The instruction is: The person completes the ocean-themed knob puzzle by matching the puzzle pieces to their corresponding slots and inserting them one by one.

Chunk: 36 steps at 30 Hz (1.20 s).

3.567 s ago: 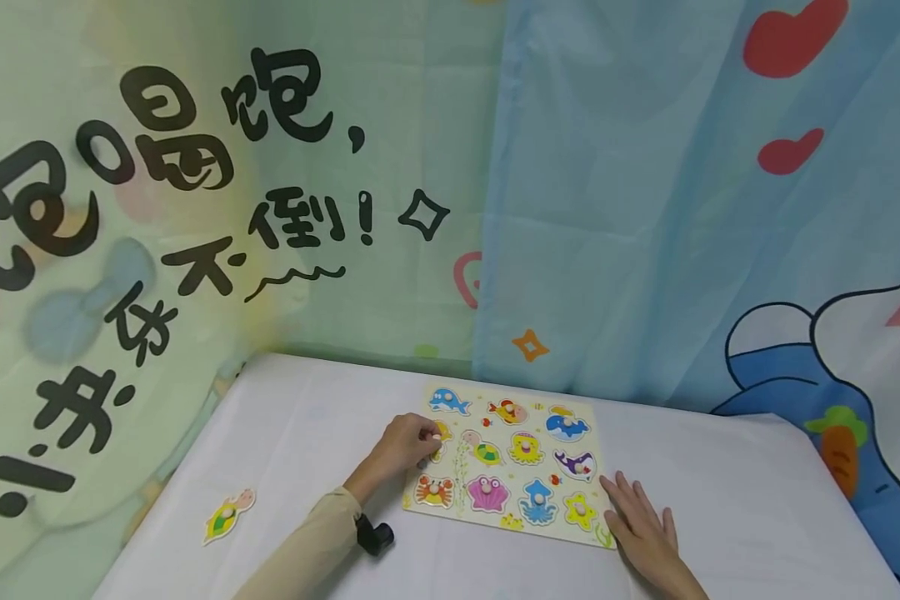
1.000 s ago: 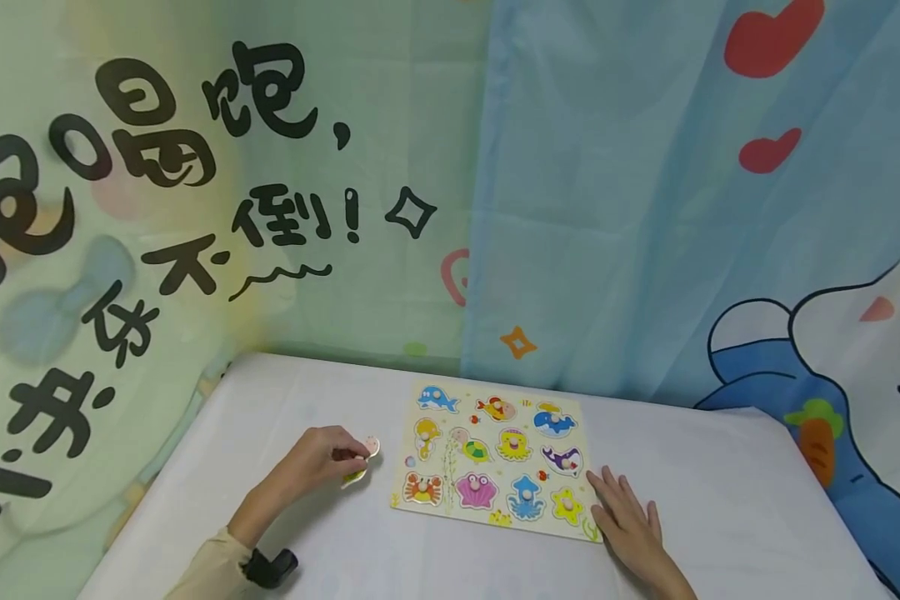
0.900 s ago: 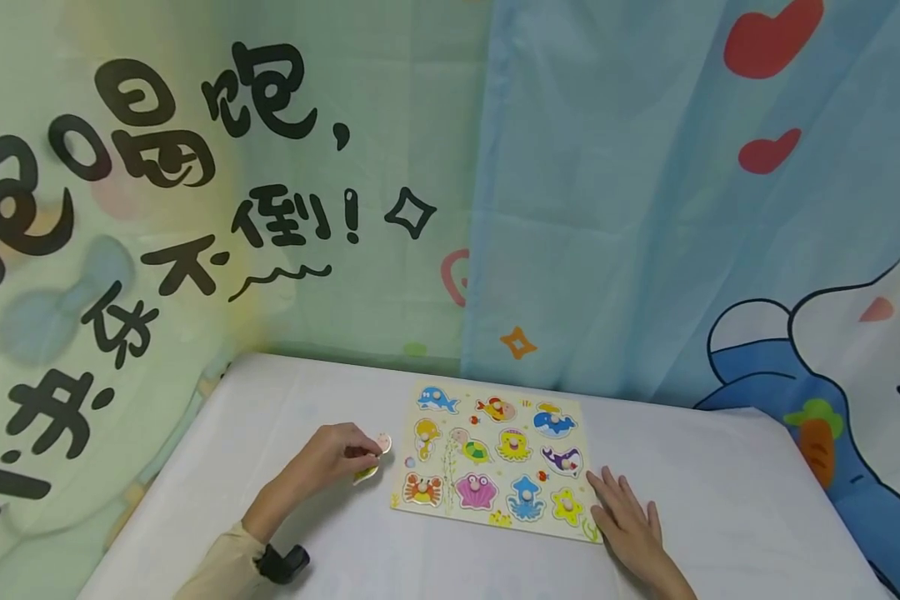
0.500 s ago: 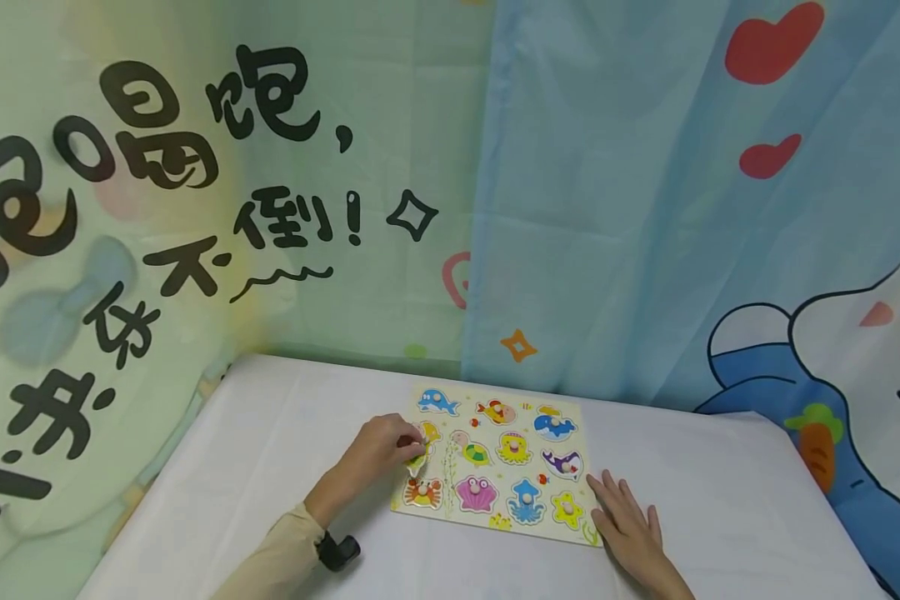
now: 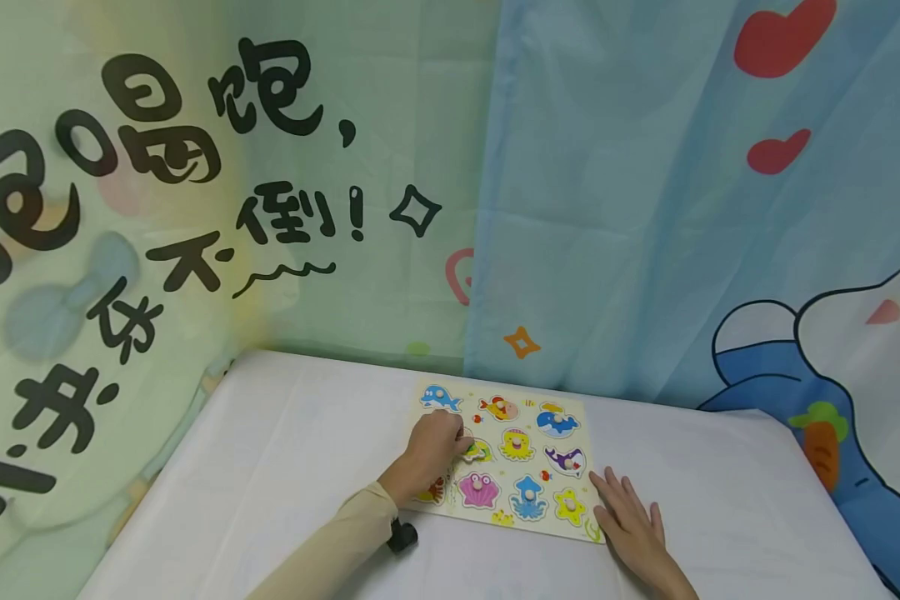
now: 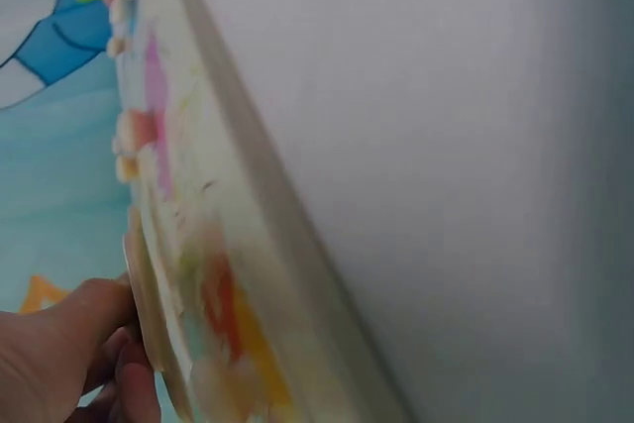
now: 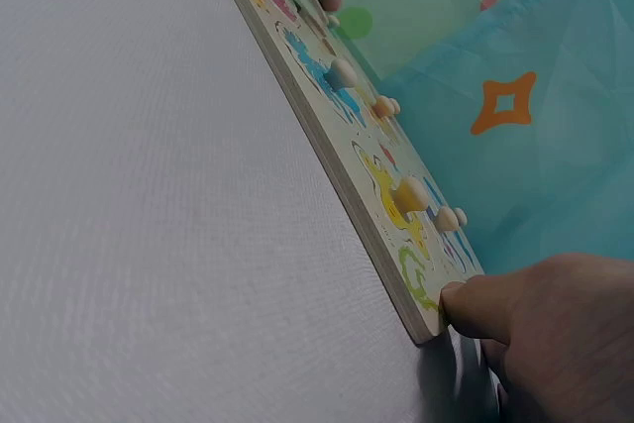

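A wooden knob puzzle board (image 5: 521,529) with sea animals lies on the white table. My left hand (image 5: 432,446) is over its left part, pinching a turtle puzzle piece (image 6: 147,294) by the knob. The piece is over the turtle picture, partly hidden by the fingers in the head view; in the left wrist view it lies close along the board's face, and I cannot tell whether it is seated. My hand covers the seahorse and part of the crab (image 5: 433,492). My right hand (image 5: 633,521) touches the board's right edge with fingers extended, its thumb (image 7: 475,304) at the near corner.
Knobbed pieces sit in the board, among them a pink shell (image 5: 479,491), a blue squid (image 5: 528,498), a yellow starfish (image 5: 570,507) and an octopus (image 5: 517,445). Printed curtains (image 5: 607,208) hang behind the white tablecloth (image 5: 270,433).
My left hand has picked up the turtle piece from the table at left and carried it right, over the board to the turtle picture. My right hand has stayed at the board's edge.
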### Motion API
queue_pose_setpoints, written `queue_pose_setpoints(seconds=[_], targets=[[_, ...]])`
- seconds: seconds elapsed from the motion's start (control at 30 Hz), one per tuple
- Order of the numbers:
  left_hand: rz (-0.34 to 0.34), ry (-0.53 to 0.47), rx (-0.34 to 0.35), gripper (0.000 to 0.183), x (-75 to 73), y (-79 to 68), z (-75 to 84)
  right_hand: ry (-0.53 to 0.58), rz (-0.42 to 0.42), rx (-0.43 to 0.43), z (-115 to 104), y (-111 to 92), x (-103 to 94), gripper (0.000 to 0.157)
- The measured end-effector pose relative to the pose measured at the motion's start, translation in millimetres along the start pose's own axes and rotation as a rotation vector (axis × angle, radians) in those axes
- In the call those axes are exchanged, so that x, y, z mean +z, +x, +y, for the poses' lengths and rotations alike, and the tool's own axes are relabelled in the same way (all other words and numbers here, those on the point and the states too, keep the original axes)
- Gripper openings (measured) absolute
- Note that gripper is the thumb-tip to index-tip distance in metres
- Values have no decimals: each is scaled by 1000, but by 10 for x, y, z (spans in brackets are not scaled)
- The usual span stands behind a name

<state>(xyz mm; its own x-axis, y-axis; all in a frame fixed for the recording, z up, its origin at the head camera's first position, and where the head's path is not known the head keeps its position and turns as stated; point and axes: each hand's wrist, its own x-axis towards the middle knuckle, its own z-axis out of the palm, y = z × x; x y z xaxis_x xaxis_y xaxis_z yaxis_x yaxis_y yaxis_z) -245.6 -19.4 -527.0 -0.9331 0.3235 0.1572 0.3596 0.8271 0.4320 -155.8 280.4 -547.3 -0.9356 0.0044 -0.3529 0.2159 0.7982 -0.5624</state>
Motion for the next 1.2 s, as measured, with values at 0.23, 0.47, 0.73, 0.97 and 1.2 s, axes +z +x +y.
queue_pose_setpoints(seconds=[0.23, 0.47, 0.73, 0.97, 1.2], targets=[[-26, 26, 16, 29, 123, 62, 54, -2, 5, -2, -8, -1, 5, 55], [-41, 25, 39, 27, 170, 76, 74, 2, 1, -3, -15, -14, -10, 55], [-46, -12, 26, 24, 217, 78, 70, 6, 8, -13, -14, -19, 8, 55], [-62, -6, 60, 21, 233, 53, 17, -4, -6, -8, -32, 7, 3, 55], [-46, 63, 93, 76, 71, -70, -168, -62, 19, -8, -54, 13, 72, 55]])
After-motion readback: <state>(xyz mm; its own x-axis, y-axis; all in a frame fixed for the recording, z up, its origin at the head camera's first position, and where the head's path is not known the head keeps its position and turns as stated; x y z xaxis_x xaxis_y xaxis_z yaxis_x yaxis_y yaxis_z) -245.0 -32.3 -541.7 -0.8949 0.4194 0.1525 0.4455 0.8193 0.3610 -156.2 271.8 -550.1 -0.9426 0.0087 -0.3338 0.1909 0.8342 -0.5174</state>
